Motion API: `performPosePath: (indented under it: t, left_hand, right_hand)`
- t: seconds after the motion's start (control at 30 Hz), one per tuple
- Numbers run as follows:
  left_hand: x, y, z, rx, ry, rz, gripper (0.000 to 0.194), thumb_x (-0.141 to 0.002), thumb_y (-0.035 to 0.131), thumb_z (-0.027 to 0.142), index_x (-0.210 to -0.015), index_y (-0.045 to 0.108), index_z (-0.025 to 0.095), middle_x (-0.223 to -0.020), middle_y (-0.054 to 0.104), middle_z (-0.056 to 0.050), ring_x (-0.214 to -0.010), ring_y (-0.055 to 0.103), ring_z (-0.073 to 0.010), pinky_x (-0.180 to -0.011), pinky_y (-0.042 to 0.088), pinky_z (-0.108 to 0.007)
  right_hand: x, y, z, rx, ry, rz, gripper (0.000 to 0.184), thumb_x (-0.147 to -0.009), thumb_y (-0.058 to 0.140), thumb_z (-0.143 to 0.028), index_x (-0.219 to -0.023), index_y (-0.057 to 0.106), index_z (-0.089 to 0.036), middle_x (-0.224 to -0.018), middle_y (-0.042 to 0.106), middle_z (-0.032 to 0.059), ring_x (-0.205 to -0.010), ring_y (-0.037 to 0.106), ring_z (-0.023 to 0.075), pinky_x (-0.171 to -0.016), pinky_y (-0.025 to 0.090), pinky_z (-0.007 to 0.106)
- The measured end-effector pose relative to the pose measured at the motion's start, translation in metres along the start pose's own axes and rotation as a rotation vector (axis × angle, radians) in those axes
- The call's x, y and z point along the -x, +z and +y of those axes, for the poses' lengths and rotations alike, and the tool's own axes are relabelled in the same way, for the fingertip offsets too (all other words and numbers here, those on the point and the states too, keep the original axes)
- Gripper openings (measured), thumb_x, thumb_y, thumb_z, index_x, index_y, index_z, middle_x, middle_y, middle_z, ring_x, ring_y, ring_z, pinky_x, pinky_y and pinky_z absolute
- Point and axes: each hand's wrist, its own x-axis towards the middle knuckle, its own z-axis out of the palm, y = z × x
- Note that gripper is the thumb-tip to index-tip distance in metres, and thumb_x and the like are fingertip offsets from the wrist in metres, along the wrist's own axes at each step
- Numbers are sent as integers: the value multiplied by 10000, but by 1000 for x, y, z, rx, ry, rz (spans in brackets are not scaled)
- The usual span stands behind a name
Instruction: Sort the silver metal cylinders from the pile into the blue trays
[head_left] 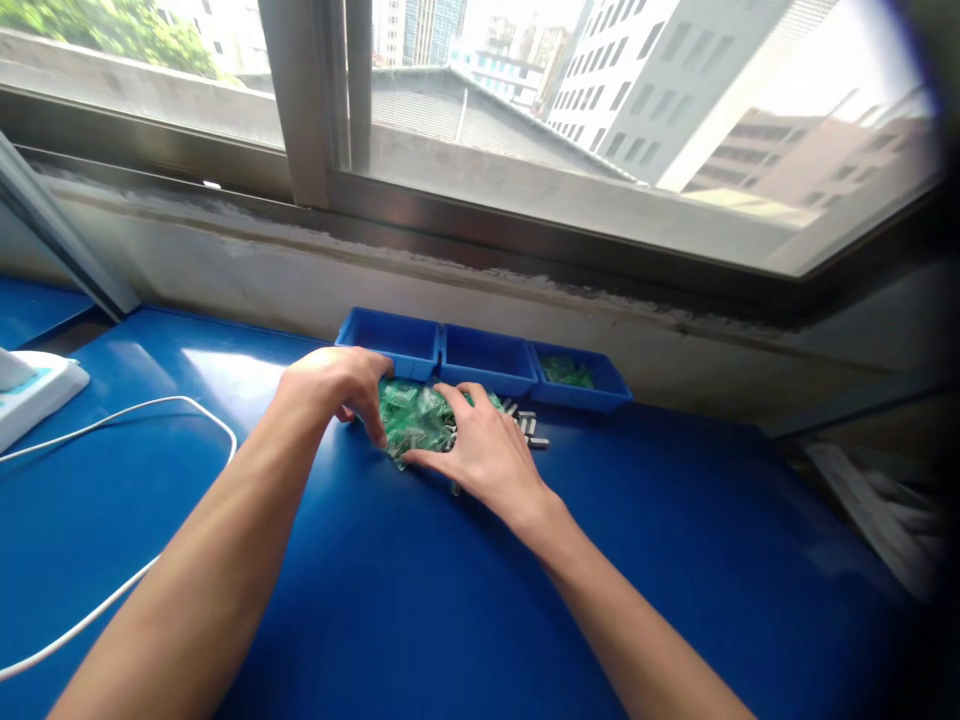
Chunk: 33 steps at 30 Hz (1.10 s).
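Observation:
A heap of green, clear-looking plastic pieces lies on the blue table just in front of a row of bins. My left hand curves around the heap's left side, thumb and fingers apart. Over the right side of it rests my right hand, its fingers spread and the thumb stretched toward the left. Both hands touch the heap; I cannot make out a single piece held in either. Small silvery-grey bars lie scattered beyond my right fingers, partly hidden by that hand.
Three blue bins stand along the wall: a left bin, a middle bin and a right bin with green pieces inside. A white cable runs over the table from a white device. Behind is a window.

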Motion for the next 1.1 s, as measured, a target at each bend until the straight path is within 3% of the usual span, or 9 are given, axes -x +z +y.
performPosePath:
  t: [0.17, 0.33, 0.47, 0.6, 0.73, 0.9, 1.1]
  left_hand:
    - [-2, 8, 13, 9, 22, 20, 739, -511, 913, 323, -1173, 622, 171, -837, 773, -61, -655, 730, -212, -490, 464, -217]
    - [-6, 8, 10, -53, 150, 53, 592, -589, 789, 241, -1154, 618, 198, -824, 756, -28, -726, 735, -210, -517, 451, -204]
    - [-6, 5, 12, -48, 305, 95, 488, -640, 684, 239, -1127, 652, 216, -817, 746, -3, -748, 708, -195, -569, 445, -210]
    - [-3, 6, 29, 46, 483, 196, 293, -692, 693, 315, -962, 671, 205, -832, 735, 4, -749, 662, -176, -595, 428, -215]
    - [-5, 16, 51, 49, 633, 279, 168, -775, 657, 346, -825, 645, 187, -760, 680, 11, -685, 573, -139, -583, 371, -222]
    - [-11, 30, 66, 28, 695, 327, 264, -871, 589, 395, -745, 634, 167, -630, 559, 31, -606, 444, -111, -562, 313, -233]
    - [-12, 33, 71, 56, 686, 370, 386, -893, 585, 499, -771, 687, 147, -637, 551, 31, -619, 442, -108, -554, 296, -225]
  right_hand:
    - [-4, 8, -1, -154, -33, 23, 752, -722, 840, -470, -1393, 590, -242, -1393, 589, 147, -1090, 689, 338, -924, 535, 436]
    - [-5, 17, 4, -418, -99, 94, 464, -745, 778, -229, -1198, 675, -222, -1112, 745, 73, -1036, 698, 266, -933, 525, 376]
    - [-1, 12, 16, -715, -54, 129, 275, -816, 747, -284, -1082, 700, -235, -1023, 766, 28, -923, 719, 211, -873, 544, 334]
    - [4, -6, 41, -998, -24, 212, 349, -757, 839, -342, -1052, 699, -220, -995, 760, 24, -896, 710, 191, -826, 560, 303]
    - [12, -22, 71, -1113, 76, 180, 383, -695, 894, -363, -991, 720, -194, -894, 753, 20, -756, 686, 162, -717, 561, 287]
    - [26, -28, 98, -1117, 160, 11, 367, -741, 857, -402, -970, 726, -146, -702, 702, 9, -601, 649, 138, -564, 531, 250]
    - [36, -28, 104, -1139, 186, -157, 547, -765, 835, -433, -1208, 635, -181, -675, 709, -15, -457, 616, 120, -430, 488, 215]
